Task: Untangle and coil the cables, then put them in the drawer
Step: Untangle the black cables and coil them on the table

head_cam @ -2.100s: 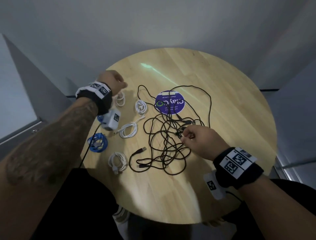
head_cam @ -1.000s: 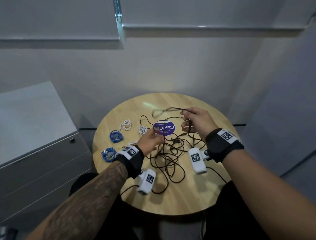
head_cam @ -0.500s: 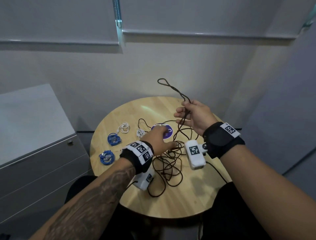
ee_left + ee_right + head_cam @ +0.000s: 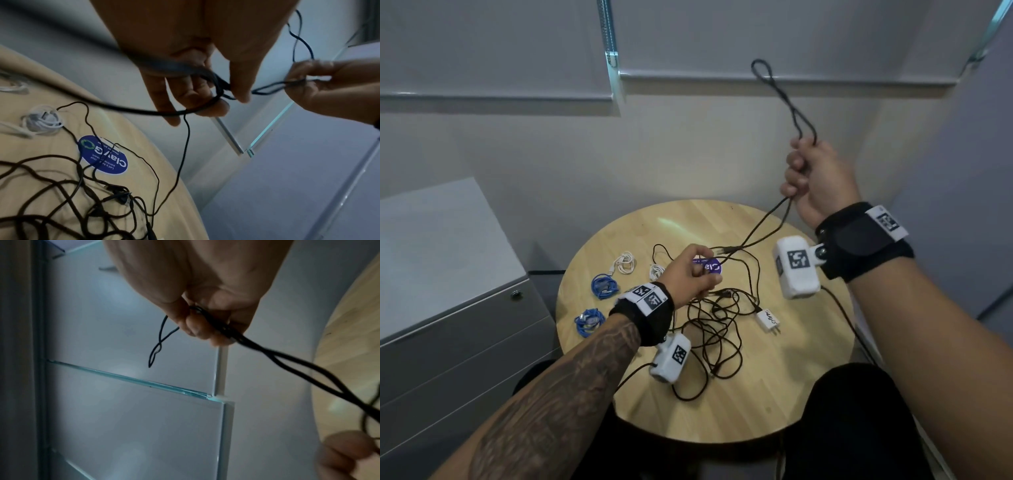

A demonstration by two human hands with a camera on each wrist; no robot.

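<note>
A black cable (image 4: 763, 224) runs doubled from my left hand (image 4: 703, 274) up to my right hand (image 4: 796, 169). The right hand is raised above the table's far edge and grips both strands in a fist, with a long loop (image 4: 774, 89) standing out above it. My left hand (image 4: 213, 99) pinches the same cable near its connector, just over the black tangle (image 4: 722, 318). In the right wrist view my right hand (image 4: 207, 327) holds the strands (image 4: 287, 365), and the loop hangs past the fingers.
The round wooden table (image 4: 756, 411) carries two blue coils (image 4: 604, 286), two white coils (image 4: 625, 263), a white charger plug (image 4: 768, 320) and a purple sticker (image 4: 709, 266). A grey drawer cabinet (image 4: 458, 318), its drawers closed, stands to the left.
My right hand has lifted the doubled cable much higher, drawing it out of the tangle. My left hand stayed low over the table, holding the cable near its connector.
</note>
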